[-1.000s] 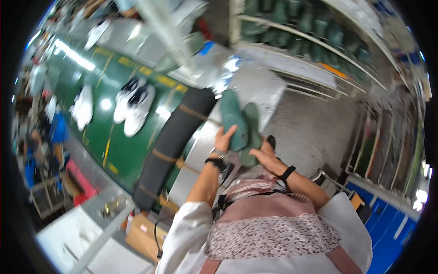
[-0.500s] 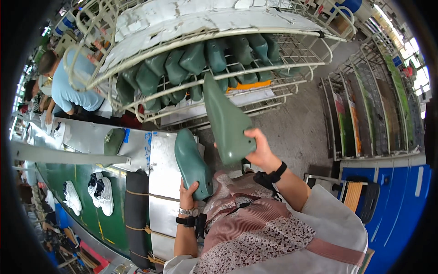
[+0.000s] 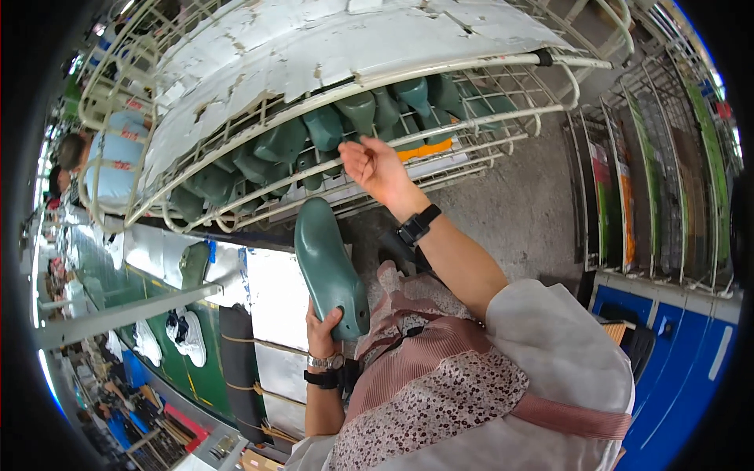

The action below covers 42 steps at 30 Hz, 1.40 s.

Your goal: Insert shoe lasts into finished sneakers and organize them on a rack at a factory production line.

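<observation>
My left hand [image 3: 322,326] is closed round the heel end of a green shoe last [image 3: 323,263], its toe pointing up toward the rack. Its sole cannot be seen. My right hand [image 3: 371,165] is raised at the front bar of the wire rack [image 3: 559,63], palm up, fingers loosely curled and nothing visible in them. Just beyond the fingertips, a green last [image 3: 323,127] stands in the rack among several other lasts [image 3: 357,111].
Peeling white sheeting [image 3: 353,35] covers the rack's upper shelf. White sneakers [image 3: 186,337] lie on a green conveyor belt [image 3: 173,377] at left, beside a dark padded roll [image 3: 239,369]. A person in light blue [image 3: 118,157] is at far left. Blue cabinets [image 3: 683,353] stand right.
My right hand has moved up and left to the rack, and the last it held is no longer in it. My left hand keeps its last. The view has shifted nearer the rack.
</observation>
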Motion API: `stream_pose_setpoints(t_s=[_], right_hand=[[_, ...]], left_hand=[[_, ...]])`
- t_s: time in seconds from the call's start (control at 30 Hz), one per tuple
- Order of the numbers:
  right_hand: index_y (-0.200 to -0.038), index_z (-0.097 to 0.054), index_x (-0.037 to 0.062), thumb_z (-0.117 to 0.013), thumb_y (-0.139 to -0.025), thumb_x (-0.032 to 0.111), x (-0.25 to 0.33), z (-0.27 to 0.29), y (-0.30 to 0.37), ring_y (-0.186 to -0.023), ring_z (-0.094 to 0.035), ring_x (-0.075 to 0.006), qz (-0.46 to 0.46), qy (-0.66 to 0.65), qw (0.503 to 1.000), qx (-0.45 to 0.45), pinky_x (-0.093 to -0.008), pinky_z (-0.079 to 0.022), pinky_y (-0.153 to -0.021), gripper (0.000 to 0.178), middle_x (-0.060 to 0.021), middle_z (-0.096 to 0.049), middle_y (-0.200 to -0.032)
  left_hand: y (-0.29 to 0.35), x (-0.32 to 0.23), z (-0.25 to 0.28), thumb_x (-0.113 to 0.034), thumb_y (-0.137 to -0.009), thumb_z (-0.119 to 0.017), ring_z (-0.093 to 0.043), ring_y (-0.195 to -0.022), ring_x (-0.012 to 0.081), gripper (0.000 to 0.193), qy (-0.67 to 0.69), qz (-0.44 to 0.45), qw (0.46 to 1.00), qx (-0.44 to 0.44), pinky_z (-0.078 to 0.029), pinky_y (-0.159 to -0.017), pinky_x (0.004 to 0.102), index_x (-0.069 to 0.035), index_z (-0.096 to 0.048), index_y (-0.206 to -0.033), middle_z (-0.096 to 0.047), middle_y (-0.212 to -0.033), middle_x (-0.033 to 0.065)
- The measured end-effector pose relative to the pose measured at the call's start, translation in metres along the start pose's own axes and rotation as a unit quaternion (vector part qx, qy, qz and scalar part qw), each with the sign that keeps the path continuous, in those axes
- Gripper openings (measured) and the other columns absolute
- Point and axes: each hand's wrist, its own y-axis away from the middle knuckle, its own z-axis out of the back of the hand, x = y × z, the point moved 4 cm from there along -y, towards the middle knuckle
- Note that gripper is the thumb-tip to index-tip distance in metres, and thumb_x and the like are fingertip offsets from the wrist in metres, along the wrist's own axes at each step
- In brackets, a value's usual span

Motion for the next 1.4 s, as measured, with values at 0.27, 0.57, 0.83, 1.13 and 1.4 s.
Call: stream_pose_setpoints(t_s=[0.27, 0.57, 0.83, 1.13, 1.4], right_hand=[[-0.151, -0.034, -0.0047, -0.071, -0.094, 0.027, 0.018, -0.037, 0.181, -0.137, -0.047, -0.0250, 0.123, 0.433, 0.892, 0.041, -0.0363, -0.042, -0.111, 0.075, -0.0206, -0.045, -0.149], [-0.130, -0.056, -0.0047, -0.073, -0.077, 0.007, 0.140, -0.053, 0.223, -0.101, -0.064, -0.0205, 0.296, 0.447, 0.823, -0.188, -0.0345, -0.050, -0.094, 0.057, -0.0107, -0.067, -0.112], [-0.121, -0.063, -0.0063, -0.074, -0.084, 0.015, 0.367, -0.001, 0.086, -0.101, -0.062, -0.0241, 0.326, 0.776, 0.525, -0.126, -0.0362, -0.046, -0.093, 0.044, -0.0136, -0.069, -0.115], [-0.129, -0.061, -0.0046, -0.069, -0.090, 0.031, 0.451, 0.051, -0.094, -0.111, -0.063, -0.0272, 0.085, 0.757, 0.634, -0.137, -0.0428, -0.053, -0.094, 0.053, -0.0150, -0.065, -0.126], [-0.128, -0.059, -0.0061, -0.070, -0.088, 0.021, 0.017, -0.004, 0.160, -0.115, -0.063, -0.0339, 0.479, 0.761, 0.152, 0.410, -0.0429, -0.051, -0.100, 0.050, -0.0219, -0.062, -0.130]], left_hand=[[-0.068, -0.035, -0.094, -0.033, -0.076, -0.084, -0.064, -0.110, 0.0255, 0.083, 0.016, 0.008, 0.990, 0.143, -0.053, -0.095, 0.0376, 0.001, -0.046, -0.140, -0.062, -0.125, 0.0132], [-0.111, -0.059, -0.225, -0.038, -0.091, -0.072, -0.052, -0.123, 0.0368, 0.056, -0.364, -0.337, 0.834, 0.242, -0.041, -0.106, 0.0442, -0.009, -0.060, -0.137, -0.057, -0.130, 0.0209], [-0.024, 0.075, -0.096, -0.039, -0.089, -0.075, -0.070, -0.103, 0.0276, 0.053, -0.375, -0.075, 0.914, -0.136, -0.056, -0.084, 0.0381, -0.007, -0.065, -0.129, -0.072, -0.115, 0.0149], [0.232, 0.331, -0.093, -0.045, -0.086, -0.065, -0.069, -0.106, 0.0381, 0.053, -0.098, 0.238, 0.806, -0.533, -0.053, -0.094, 0.0445, -0.004, -0.069, -0.121, -0.073, -0.111, 0.0196], [0.389, 0.527, -0.274, -0.047, -0.082, -0.068, -0.066, -0.114, 0.0374, 0.054, 0.185, 0.368, 0.603, -0.683, -0.051, -0.098, 0.0447, -0.005, -0.073, -0.116, -0.070, -0.120, 0.0213]])
